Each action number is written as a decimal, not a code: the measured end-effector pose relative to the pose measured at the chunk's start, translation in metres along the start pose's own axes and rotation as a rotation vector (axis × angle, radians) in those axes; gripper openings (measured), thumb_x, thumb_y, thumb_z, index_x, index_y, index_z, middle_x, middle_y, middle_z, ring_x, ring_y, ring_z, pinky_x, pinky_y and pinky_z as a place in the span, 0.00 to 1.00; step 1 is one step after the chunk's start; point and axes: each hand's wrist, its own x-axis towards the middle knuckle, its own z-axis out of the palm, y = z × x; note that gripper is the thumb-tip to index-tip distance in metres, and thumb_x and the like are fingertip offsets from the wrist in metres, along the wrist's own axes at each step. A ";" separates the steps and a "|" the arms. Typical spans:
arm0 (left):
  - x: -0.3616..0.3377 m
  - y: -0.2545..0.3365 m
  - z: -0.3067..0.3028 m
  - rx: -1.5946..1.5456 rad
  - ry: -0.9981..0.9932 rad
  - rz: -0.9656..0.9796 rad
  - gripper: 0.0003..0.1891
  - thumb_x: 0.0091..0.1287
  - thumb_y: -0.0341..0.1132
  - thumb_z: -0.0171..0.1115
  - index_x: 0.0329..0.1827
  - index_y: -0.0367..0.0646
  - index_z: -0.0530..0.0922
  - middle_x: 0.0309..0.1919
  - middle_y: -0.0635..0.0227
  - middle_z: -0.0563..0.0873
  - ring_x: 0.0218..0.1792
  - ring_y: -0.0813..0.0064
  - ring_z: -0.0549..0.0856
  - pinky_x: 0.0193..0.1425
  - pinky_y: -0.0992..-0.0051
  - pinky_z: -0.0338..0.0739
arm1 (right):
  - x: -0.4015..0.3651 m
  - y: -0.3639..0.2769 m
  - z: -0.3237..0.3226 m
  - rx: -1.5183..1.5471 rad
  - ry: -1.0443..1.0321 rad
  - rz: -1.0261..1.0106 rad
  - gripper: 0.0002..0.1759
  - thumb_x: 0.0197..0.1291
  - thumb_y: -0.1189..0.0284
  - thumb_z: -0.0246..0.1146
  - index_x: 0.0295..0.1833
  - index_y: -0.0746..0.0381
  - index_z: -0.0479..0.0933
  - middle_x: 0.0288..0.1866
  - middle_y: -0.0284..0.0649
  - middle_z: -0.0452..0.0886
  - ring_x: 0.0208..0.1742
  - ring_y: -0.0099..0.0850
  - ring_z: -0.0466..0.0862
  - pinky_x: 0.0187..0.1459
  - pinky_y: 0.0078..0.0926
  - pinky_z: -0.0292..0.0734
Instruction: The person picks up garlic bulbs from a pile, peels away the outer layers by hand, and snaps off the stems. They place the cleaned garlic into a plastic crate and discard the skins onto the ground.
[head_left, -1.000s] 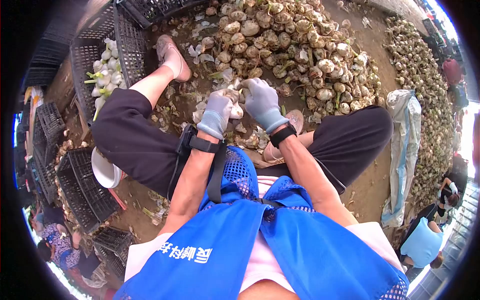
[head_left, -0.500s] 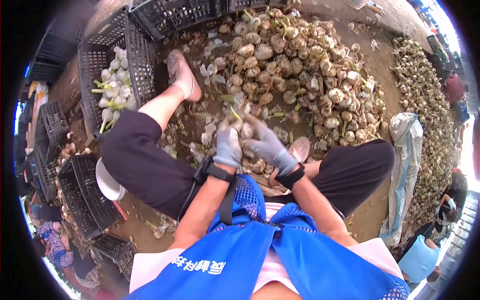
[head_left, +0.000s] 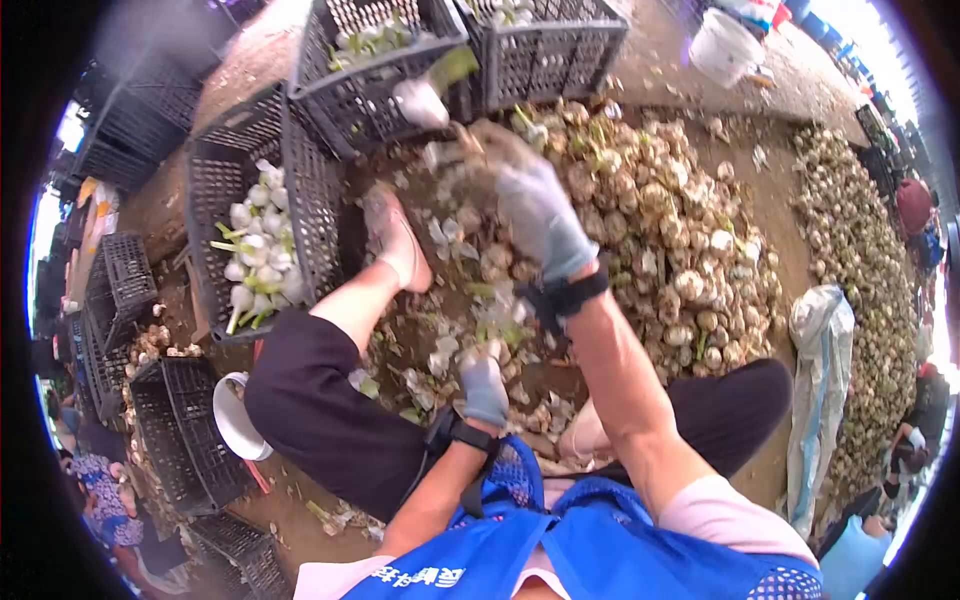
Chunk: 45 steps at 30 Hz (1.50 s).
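Note:
A peeled garlic bulb (head_left: 422, 102) with a green stem is in the air before the black crates, just beyond the fingertips of my right hand (head_left: 525, 190). That gloved hand reaches forward over the garlic heap, fingers stretched out and blurred, apart from the bulb. My left hand (head_left: 485, 385), also gloved, stays low between my knees with its fingers curled; what lies in them, if anything, is hidden. Unpeeled garlic (head_left: 690, 285) is heaped in front and to the right. Loose skins (head_left: 440, 350) litter the ground around my left hand.
Cleaned white garlic (head_left: 265, 240) lies in a black crate (head_left: 205, 180) at left; more crates (head_left: 550, 60) stand ahead. A white bucket (head_left: 235, 420) is by my left knee, a pale sack (head_left: 815, 370) at right. Beyond the sack spreads another garlic heap (head_left: 860, 250). People are at both edges.
My right hand has moved from beside my left hand forward to the crates, and a garlic bulb has left it. My left hand has dropped slightly nearer me. The view has shifted forward.

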 end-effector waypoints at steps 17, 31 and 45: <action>-0.007 0.013 0.007 0.126 -0.205 0.016 0.09 0.67 0.34 0.53 0.46 0.43 0.76 0.36 0.65 0.83 0.30 0.74 0.82 0.27 0.80 0.77 | -0.077 0.083 -0.133 -1.002 0.210 0.205 0.10 0.54 0.78 0.57 0.40 0.65 0.81 0.24 0.37 0.81 0.23 0.19 0.75 0.27 0.18 0.69; -0.079 0.040 0.040 0.035 -0.873 0.319 0.19 0.64 0.41 0.59 0.54 0.40 0.71 0.39 0.68 0.82 0.38 0.80 0.81 0.32 0.81 0.78 | -0.201 0.020 -0.066 0.012 0.241 0.201 0.11 0.58 0.72 0.62 0.43 0.69 0.76 0.34 0.35 0.81 0.33 0.19 0.80 0.35 0.16 0.76; -0.087 0.034 0.041 0.000 -0.661 0.166 0.12 0.64 0.43 0.60 0.42 0.47 0.73 0.31 0.76 0.79 0.26 0.82 0.79 0.21 0.84 0.74 | -0.216 0.007 -0.063 0.247 0.227 0.285 0.13 0.61 0.72 0.59 0.48 0.69 0.73 0.33 0.36 0.80 0.30 0.25 0.82 0.29 0.22 0.80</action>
